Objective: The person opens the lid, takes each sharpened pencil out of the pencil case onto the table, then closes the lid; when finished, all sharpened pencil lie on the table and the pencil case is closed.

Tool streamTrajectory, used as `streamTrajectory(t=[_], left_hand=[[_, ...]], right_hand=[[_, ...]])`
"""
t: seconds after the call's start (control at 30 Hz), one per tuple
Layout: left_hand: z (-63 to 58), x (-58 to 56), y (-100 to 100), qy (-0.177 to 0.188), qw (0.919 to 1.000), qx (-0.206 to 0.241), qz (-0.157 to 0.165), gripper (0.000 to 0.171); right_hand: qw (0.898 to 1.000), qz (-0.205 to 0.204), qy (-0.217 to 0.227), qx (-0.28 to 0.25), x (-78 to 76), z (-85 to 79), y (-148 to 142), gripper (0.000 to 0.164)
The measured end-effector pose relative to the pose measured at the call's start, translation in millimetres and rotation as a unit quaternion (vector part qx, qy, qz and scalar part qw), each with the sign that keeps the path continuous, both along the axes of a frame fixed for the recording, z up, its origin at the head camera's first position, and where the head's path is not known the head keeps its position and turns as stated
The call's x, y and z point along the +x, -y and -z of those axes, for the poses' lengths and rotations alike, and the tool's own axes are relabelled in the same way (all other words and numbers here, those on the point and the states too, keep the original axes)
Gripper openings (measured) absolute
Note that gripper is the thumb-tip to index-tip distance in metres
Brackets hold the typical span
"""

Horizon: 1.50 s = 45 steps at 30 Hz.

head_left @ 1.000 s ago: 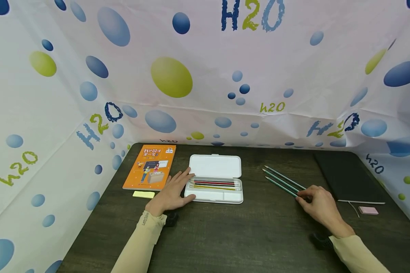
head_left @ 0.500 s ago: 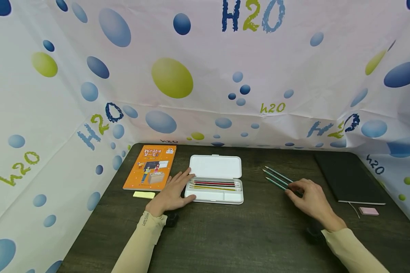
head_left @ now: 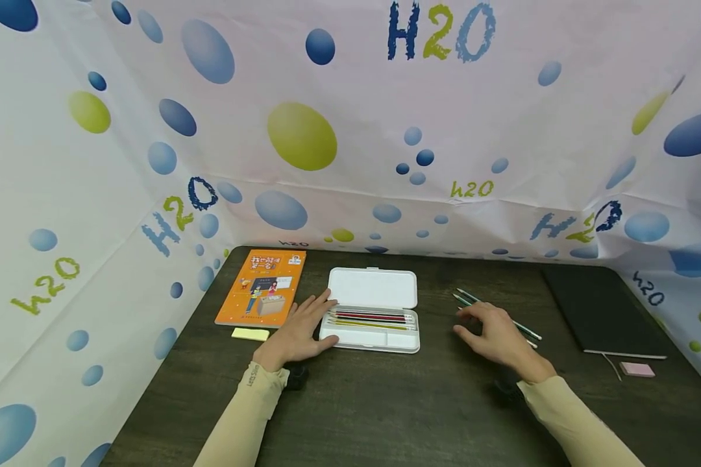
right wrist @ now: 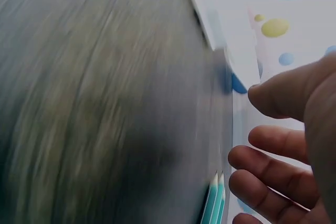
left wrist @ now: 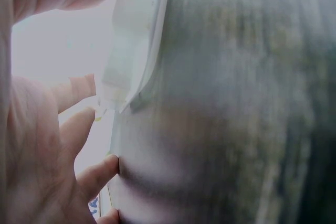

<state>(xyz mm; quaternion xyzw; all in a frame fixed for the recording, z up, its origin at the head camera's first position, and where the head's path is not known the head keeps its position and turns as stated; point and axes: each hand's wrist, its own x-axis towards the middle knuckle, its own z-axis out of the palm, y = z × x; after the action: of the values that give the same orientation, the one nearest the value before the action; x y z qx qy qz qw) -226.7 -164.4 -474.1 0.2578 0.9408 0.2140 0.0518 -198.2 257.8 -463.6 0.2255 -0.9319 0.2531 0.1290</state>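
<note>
Our spread left hand point(head_left: 295, 333) lay at the case's point(head_left: 372, 287) nine o'clock; our right hand point(head_left: 495, 336), thumb apart, overhung pencils point(right wrist: 210, 203).

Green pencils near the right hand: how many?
3 green pencils on the table: left, middle and right of one bunch in the right wrist view. The right hand partly covers them in head view; more may be hidden.

An orange book point(head_left: 259, 285) and a yellow strip point(head_left: 250, 334) lie left of centre, a black notebook point(head_left: 603, 311) and pink block point(head_left: 637, 370) at lower right, dotted sheeting point(head_left: 362, 84) across the top.
</note>
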Motion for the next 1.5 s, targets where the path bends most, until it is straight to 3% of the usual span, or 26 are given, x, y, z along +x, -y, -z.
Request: streamTrajectory(t=[0.5, 0.67, 1.3, 1.5], left_hand=[[4.3, -1.6, 0.2, -0.004, 1.0000, 0.006, -0.006, 0.077], [5.9, -2.5, 0.2, -0.009, 0.9999, 0.004, -0.006, 0.077], [4.2, -1.6, 0.3, -0.006, 0.9999, 0.001, -0.010, 0.078], [4.2, 0.1, 1.3, -0.004, 0.9999, 0.009, -0.002, 0.078]], right_hand=[[0.998, -0.062, -0.017, -0.006, -15.9, -3.8, 66.1, 0.016], [0.996, -0.090, -0.014, 0.022, -18.3, -1.7, 81.4, 0.027], [0.984, -0.094, -0.086, 0.126, -17.8, 5.3, 99.4, 0.025], [0.983, -0.088, -0.077, 0.143, -17.5, 5.2, 102.5, 0.019]])
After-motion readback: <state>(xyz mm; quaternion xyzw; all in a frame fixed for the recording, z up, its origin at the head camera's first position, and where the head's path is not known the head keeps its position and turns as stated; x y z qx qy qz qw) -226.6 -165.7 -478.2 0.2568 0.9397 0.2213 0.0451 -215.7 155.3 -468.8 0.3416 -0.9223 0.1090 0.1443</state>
